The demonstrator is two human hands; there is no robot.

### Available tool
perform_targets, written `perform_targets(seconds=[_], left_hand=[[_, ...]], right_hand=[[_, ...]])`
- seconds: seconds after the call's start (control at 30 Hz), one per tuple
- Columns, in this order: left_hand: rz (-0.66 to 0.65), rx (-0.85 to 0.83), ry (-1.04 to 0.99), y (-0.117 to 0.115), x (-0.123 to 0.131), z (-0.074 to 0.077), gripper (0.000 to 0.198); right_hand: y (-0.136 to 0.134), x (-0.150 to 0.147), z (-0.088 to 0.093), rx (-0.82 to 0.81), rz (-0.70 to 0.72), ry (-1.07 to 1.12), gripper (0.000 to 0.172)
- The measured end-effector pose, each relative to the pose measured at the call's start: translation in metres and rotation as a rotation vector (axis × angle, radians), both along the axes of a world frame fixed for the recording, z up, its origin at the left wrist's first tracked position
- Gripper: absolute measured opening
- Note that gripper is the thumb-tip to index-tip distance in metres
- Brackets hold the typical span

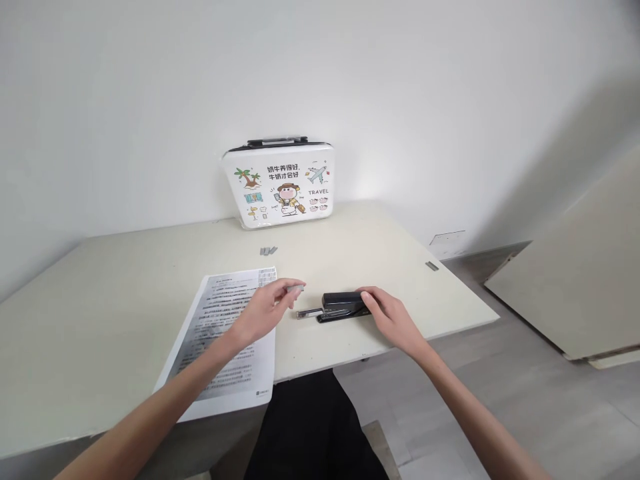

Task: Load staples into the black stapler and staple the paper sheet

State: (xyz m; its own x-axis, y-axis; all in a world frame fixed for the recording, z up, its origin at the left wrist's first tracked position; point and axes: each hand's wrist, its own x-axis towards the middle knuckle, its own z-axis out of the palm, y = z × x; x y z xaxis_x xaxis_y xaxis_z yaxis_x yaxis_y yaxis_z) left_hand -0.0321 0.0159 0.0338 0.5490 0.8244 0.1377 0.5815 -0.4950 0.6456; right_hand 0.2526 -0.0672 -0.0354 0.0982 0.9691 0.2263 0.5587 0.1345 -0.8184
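- Head view: left hand [265,308] pinching a staple strip [295,289] between fingertips, held level just left of the stapler [343,305].
- Right hand [393,319] closed over the stapler's rear, seemingly steadying it; tray [305,313] slid out leftward.
- Printed sheet [225,340] under left wrist, near edge.
- Spare strips [269,251] farther back on pale bench [100,300]; cartoon case [283,183] against white wall [150,100].

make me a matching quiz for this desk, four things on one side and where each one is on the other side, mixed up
Things:
1 stapler
2 staple strip
3 printed sheet
4 white case

Places:
a standing against the wall
b flat on the desk, at its near edge
c pinched in the left hand
d held at its rear end by the right hand

Pairs: 1-d, 2-c, 3-b, 4-a
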Motion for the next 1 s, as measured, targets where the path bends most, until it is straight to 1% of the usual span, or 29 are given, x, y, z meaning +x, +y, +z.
perform_targets(seconds=[0.1,0.2,0.33,0.43,0.6,0.83,1.0], left_hand=[[-0.002,0.067,0.016,-0.011,-0.001,-0.007,0.037],[-0.026,0.142,0.036,-0.018,-0.001,-0.017,0.034],[-0.069,0.155,0.055,-0.021,0.002,-0.029,0.032],[-0.084,0.157,0.071,-0.021,0.005,-0.036,0.032],[-0.055,0.152,0.064,-0.023,0.008,-0.043,0.032],[-0.037,0.137,-0.013,-0.025,0.006,-0.052,0.031],[-0.055,0.172,0.000,-0.026,0.007,-0.053,0.031]], right_hand=[[0.000,0.000,0.001,0.002,-0.007,-0.010,0.050],[0.000,0.000,0.001,0.005,-0.006,-0.017,0.050],[0.000,0.000,0.000,0.002,-0.012,-0.021,0.049],[-0.001,0.000,0.000,-0.002,-0.019,-0.025,0.049],[-0.001,0.001,0.000,-0.008,-0.016,-0.026,0.048],[-0.001,0.000,0.000,-0.016,-0.025,-0.044,0.049],[-0.001,0.000,-0.001,-0.029,-0.033,-0.033,0.051]])
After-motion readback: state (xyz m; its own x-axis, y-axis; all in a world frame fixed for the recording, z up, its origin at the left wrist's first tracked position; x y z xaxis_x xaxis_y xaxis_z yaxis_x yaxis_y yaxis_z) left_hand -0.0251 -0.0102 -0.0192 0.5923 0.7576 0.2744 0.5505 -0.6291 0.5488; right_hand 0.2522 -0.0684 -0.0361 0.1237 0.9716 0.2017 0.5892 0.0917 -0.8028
